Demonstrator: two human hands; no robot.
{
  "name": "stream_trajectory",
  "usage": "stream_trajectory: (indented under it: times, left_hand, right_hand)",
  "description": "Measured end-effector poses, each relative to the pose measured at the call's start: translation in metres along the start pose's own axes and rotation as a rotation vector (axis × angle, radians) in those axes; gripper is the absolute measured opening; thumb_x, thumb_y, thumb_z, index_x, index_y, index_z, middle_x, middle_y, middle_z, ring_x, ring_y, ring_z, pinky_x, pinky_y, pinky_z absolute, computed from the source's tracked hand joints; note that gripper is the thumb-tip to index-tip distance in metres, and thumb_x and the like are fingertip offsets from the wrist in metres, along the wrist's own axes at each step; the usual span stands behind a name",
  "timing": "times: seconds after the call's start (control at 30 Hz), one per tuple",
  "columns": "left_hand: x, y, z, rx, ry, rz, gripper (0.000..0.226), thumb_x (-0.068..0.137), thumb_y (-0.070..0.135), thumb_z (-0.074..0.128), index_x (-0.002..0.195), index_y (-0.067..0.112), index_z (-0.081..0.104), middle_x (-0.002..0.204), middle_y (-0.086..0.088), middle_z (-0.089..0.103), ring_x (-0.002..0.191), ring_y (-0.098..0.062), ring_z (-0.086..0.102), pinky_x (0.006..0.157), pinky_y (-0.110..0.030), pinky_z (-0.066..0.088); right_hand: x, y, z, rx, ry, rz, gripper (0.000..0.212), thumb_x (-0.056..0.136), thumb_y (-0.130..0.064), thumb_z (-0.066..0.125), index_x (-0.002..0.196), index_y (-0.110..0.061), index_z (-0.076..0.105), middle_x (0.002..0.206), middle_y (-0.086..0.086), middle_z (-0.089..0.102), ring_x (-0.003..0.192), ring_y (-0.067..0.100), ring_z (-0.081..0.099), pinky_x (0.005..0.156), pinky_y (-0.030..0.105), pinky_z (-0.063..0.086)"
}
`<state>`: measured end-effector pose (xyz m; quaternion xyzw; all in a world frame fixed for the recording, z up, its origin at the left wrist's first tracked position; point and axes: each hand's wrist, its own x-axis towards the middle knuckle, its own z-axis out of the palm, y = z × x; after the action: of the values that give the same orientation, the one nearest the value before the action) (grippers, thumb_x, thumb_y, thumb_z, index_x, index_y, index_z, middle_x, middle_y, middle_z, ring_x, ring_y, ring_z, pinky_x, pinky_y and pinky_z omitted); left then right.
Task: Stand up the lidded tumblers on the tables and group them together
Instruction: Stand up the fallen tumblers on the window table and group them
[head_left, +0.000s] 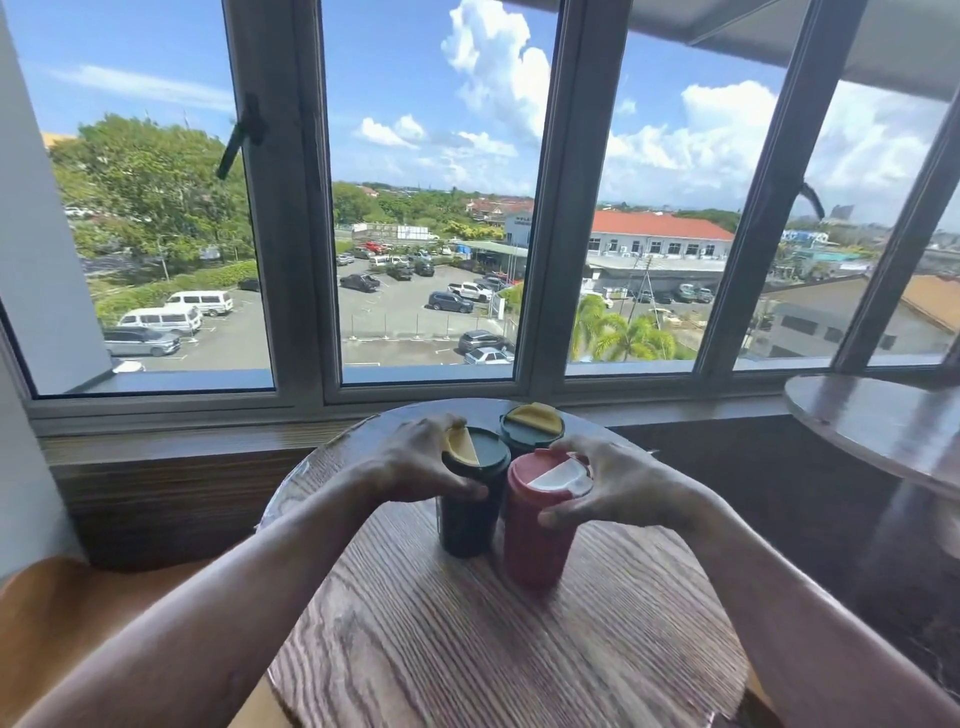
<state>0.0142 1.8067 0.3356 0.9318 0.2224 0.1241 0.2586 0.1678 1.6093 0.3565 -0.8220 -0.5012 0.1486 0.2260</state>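
Both hands grip lids from above: left hand (415, 457) curls round the rim of the near green tumbler (470, 499), right hand (618, 483) round the red tumbler (540, 525). Both tumblers stand upright, long axes vertical, side by side and touching or nearly so, near the middle of the round wooden table (467, 649). A second green tumbler (531, 428) stands upright just behind them, between the hands. Judgement: grouping nearly done; only a small inward nudge remains. Second table (883, 421) lies to the right, well apart.

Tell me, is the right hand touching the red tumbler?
Touching: the head view shows the right hand curled round the red tumbler at its lid.
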Motion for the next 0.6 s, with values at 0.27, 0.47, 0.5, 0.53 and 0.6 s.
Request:
stream_trajectory:
  times: [0.27, 0.47, 0.5, 0.53, 0.6]
  left_hand:
    - [0.0000, 0.0013, 0.0001, 0.008, -0.017, -0.003, 0.120, 0.047, 0.074, 0.071, 0.147, 0.024, 0.029, 0.150, -0.001, 0.041, 0.136, -0.019, 0.038, 0.112, -0.042, 0.034]
    - [0.0013, 0.0000, 0.0016, 0.049, 0.023, 0.000, 0.104, 0.059, 0.057, 0.080, 0.146, 0.022, 0.034, 0.145, 0.000, 0.046, 0.131, -0.019, 0.042, 0.109, -0.035, 0.036]
    - [0.0016, -0.0004, 0.0019, 0.049, 0.025, -0.001, 0.103, 0.059, 0.056, 0.080, 0.145, 0.022, 0.034, 0.145, 0.001, 0.046, 0.131, -0.018, 0.042, 0.108, -0.034, 0.036]
    - [0.0018, -0.0007, 0.0022, 0.050, 0.027, 0.000, 0.103, 0.060, 0.056, 0.080, 0.145, 0.023, 0.034, 0.145, 0.001, 0.045, 0.131, -0.018, 0.041, 0.108, -0.034, 0.036]
    - [0.0021, -0.0010, 0.0026, 0.050, 0.028, 0.000, 0.102, 0.061, 0.056, 0.080, 0.146, 0.023, 0.033, 0.146, 0.001, 0.045, 0.131, -0.018, 0.041, 0.108, -0.033, 0.036]
  right_hand:
    - [-0.0040, 0.0021, -0.0095, 0.007, -0.022, 0.014, 0.096, 0.061, -0.054, 0.085, 0.142, -0.026, 0.043, 0.127, -0.008, 0.055, 0.109, 0.007, 0.054, 0.084, 0.016, 0.037]
    - [-0.0039, -0.0003, -0.0039, -0.055, 0.074, 0.008, 0.082, 0.061, -0.054, 0.084, 0.133, -0.027, 0.053, 0.118, -0.011, 0.059, 0.102, 0.006, 0.054, 0.078, 0.017, 0.037]
    - [-0.0045, -0.0004, -0.0036, -0.064, 0.082, 0.008, 0.081, 0.061, -0.054, 0.084, 0.131, -0.027, 0.054, 0.116, -0.012, 0.060, 0.100, 0.005, 0.054, 0.075, 0.015, 0.037]
    - [-0.0051, -0.0007, -0.0035, -0.070, 0.086, 0.009, 0.079, 0.061, -0.055, 0.084, 0.129, -0.027, 0.055, 0.113, -0.013, 0.060, 0.098, 0.005, 0.055, 0.071, 0.013, 0.037]
    - [-0.0061, -0.0014, -0.0037, -0.070, 0.092, 0.004, 0.078, 0.061, -0.055, 0.084, 0.128, -0.027, 0.056, 0.108, -0.013, 0.060, 0.095, 0.004, 0.055, 0.069, 0.008, 0.035]
